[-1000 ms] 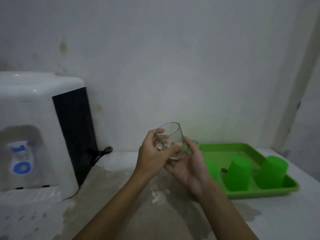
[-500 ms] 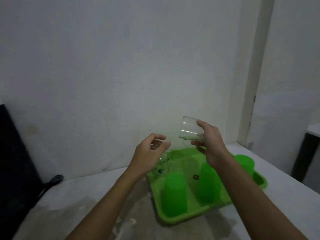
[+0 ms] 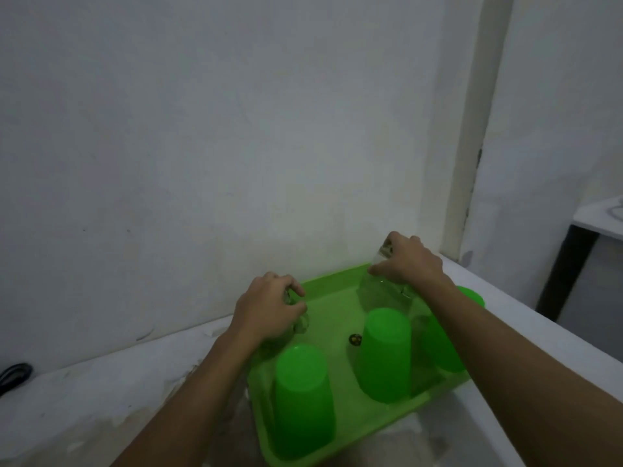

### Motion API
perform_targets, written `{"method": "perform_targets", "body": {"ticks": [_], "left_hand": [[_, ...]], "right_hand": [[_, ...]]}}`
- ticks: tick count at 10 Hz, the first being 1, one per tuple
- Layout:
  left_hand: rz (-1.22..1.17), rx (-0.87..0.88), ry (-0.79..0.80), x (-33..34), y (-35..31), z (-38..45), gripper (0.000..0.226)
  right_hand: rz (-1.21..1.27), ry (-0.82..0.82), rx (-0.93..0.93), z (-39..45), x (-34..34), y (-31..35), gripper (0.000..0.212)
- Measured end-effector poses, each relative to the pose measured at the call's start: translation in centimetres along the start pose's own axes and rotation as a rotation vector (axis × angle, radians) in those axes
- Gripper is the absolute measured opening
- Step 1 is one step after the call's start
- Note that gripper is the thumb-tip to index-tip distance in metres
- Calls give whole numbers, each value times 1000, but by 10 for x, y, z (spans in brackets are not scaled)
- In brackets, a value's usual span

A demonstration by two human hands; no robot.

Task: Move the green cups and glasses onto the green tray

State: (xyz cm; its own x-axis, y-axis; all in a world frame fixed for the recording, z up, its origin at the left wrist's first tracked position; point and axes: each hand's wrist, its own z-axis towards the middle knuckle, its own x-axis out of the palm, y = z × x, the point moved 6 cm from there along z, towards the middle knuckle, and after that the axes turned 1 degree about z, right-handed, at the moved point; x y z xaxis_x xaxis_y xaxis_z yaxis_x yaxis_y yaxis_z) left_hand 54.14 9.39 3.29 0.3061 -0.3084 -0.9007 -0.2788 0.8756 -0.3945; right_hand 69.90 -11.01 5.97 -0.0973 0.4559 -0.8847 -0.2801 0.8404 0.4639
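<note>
Green plastic fills the middle of our view: a shallow rectangular green tray (image 3: 332, 281) sits on the pale, stained bench (image 3: 84, 392) against the whitish wall (image 3: 202, 129). Three tall green plastic cups stand upside down on it: one at the near left corner (image 3: 303, 399), one in the middle (image 3: 384, 355), and one further right (image 3: 441, 348), partly hidden behind our right forearm. A fourth green shape (image 3: 472, 296) peeks out beyond that forearm at the tray's far right; we cannot tell more about it.

Our left hand (image 3: 269, 311) reaches forward over the tray's left side, palm down, fingers curled in a closed grip around a clear drinking glass (image 3: 300, 323), of which only a sliver shows beneath the knuckles. Whether that glass touches the tray floor we cannot tell.

Our right hand (image 3: 409, 259) stretches further, to the tray's far corner, wrist bent down and fingers spread over the top of a second clear glass (image 3: 381, 291), gripping it from above. This glass looks inverted and sits at or just above the tray's back area.

A small dark round mark (image 3: 354, 339) lies on the tray floor between the cups. A black cable (image 3: 15, 374) lies at the bench's left edge.
</note>
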Motion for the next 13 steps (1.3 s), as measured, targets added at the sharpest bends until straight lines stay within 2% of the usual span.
{"method": "perform_targets", "body": {"ticks": [1,4,6,8,9,10,11,13], "left_hand": [[38,-5,4,2,0,3,14],[70,-29,25,4,-1,4,18],[117,3,107,3,2,2,36],[109,43,70,5,5,1,44],[69,73,26,4,6,-3,49],[-86,90,-4,-1,9,-8,49],[-237,89,-103,-16,19,-19,40],[-314,90,-234,-61,42,-50,19]], "right_hand": [[-97,-19,-14,4,10,-2,66],[-194,-88,-40,12,17,3,69],[-226,-102,-47,7,16,5,77],[-242,-160,-71,3,21,3,63],[-183,-138,-51,-1,22,1,69],[-120,-146,-41,-9,17,2,68],[-63,-208,-117,-20,-1,18,58],[187,-179,-257,-53,-24,73,30]]}}
